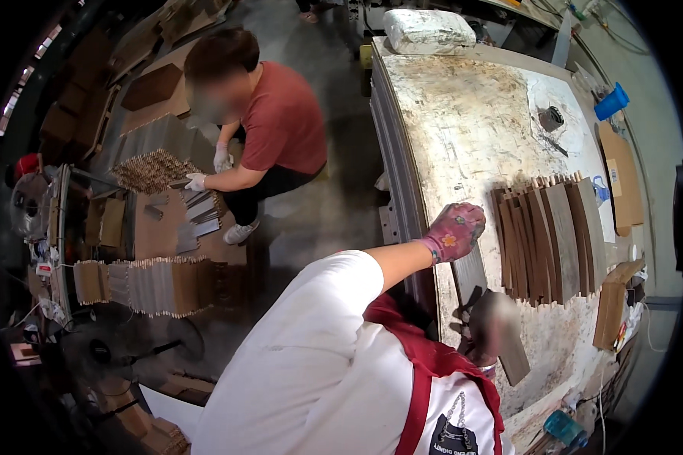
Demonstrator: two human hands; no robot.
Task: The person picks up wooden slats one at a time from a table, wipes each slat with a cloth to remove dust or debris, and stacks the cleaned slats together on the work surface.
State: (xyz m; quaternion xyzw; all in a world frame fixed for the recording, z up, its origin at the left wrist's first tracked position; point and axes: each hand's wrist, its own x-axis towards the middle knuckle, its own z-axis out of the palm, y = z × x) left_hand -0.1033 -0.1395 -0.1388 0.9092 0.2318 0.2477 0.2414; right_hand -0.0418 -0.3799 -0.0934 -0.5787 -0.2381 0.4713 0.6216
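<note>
A long grey-brown wooden plank [470, 271] lies along the near-left edge of the worktable [463, 136]. My left hand [457, 227], in a purple flowered glove, is closed at the plank's far end. Around the plank's middle is my right hand [487, 322]; dark fingertips show at its left side, and the rest is blurred. The plank's near end [514, 362] sticks out past that hand. Just right of both hands, a row of brown and grey planks [550, 239] lies side by side on the table.
A white wrapped bundle [429, 32] sits at the table's far end, with a dark round item [550, 117] nearer. Cardboard [621, 178] and a blue cup [612, 101] line the right side. At left, a co-worker [284, 121] in white gloves bends over stacked planks [155, 168].
</note>
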